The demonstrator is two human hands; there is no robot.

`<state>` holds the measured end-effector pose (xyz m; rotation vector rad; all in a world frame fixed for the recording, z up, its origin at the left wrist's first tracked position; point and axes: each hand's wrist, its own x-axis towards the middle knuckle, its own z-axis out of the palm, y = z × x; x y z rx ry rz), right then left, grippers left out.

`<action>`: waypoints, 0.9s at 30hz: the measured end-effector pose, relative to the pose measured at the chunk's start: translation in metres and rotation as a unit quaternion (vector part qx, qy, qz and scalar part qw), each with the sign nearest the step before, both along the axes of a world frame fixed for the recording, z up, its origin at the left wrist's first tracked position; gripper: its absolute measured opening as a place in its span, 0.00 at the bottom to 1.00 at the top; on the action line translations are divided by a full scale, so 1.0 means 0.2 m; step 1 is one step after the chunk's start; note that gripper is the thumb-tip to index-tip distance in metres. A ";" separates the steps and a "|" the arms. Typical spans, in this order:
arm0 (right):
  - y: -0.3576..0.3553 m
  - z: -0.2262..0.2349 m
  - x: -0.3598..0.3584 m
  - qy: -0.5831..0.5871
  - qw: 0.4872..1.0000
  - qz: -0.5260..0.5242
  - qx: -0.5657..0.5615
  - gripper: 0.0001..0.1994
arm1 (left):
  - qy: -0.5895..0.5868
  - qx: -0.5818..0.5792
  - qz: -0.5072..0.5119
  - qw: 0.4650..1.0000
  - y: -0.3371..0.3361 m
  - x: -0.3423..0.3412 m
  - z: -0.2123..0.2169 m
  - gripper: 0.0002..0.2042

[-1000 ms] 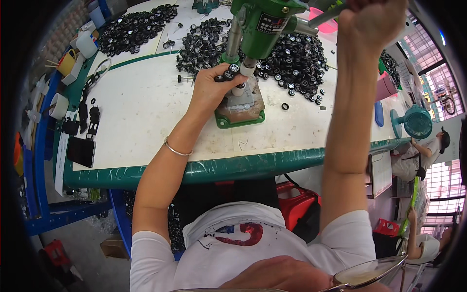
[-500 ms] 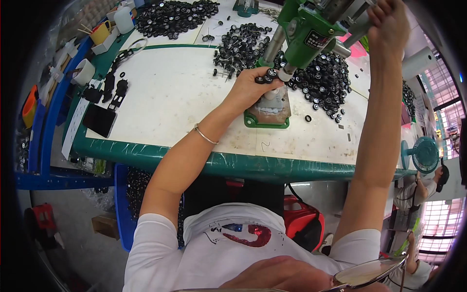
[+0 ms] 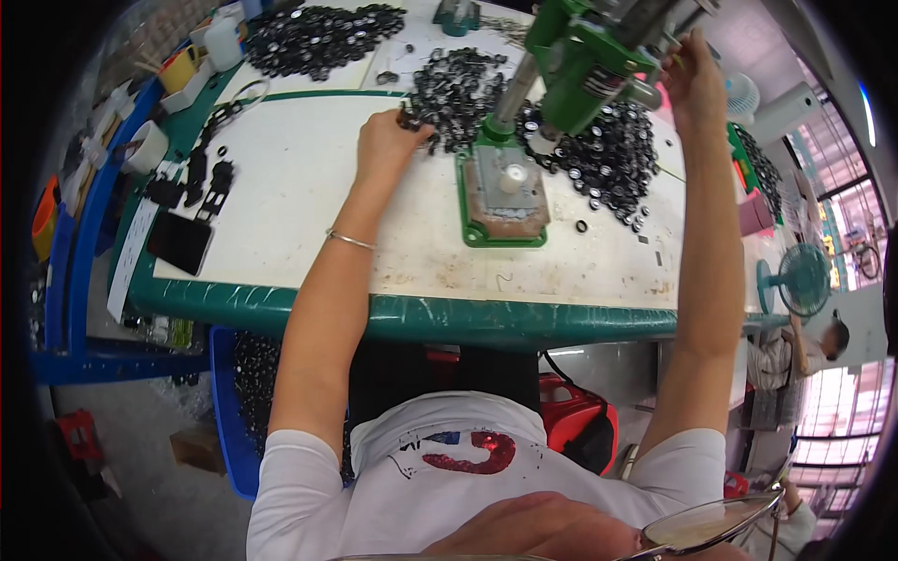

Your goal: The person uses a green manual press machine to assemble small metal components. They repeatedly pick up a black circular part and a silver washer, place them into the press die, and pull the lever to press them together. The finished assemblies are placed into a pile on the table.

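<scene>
My left hand (image 3: 385, 148) is over the white board, left of the press, its fingers closed on small black toy wheels (image 3: 409, 120). It is beside a pile of wheels with thin metal axles (image 3: 456, 93). The green hand press (image 3: 585, 75) stands in the middle. Its base plate (image 3: 505, 210) carries a small round white seat (image 3: 513, 178) with no wheel visible on it. My right hand (image 3: 697, 92) is raised at the right of the press, fingers curled at its lever, which is mostly hidden and blurred there.
More black wheels (image 3: 613, 154) lie right of the press, and another pile (image 3: 323, 39) at the far left. A phone (image 3: 180, 241) and black plastic parts (image 3: 222, 184) lie at the left. A blue bin (image 3: 224, 411) is below the table edge; a green fan (image 3: 803, 279) is at right.
My left hand has moved left from under the press ram to the wheel pile, still holding wheels. My right hand has come lower and the base seat is uncovered.
</scene>
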<state>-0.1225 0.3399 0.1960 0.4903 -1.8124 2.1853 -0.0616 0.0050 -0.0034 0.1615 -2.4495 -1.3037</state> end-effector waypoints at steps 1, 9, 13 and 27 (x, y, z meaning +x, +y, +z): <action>0.04 -0.08 0.05 0.006 0.999 -0.044 0.023 0.12 | 0.016 -0.037 -0.009 0.999 0.03 -0.01 -0.01 0.14; 0.17 -0.78 0.36 -0.049 0.911 -0.154 0.380 0.11 | -0.030 -0.298 0.050 0.953 0.06 -0.02 -0.04 0.14; 0.11 -1.01 0.52 0.086 0.801 -0.201 0.558 0.08 | -0.120 -0.319 0.021 0.940 0.06 -0.03 0.06 0.14; 0.01 -1.05 0.47 0.075 0.826 -0.221 0.514 0.10 | 0.047 -0.193 -0.091 0.976 0.04 0.05 0.00 0.10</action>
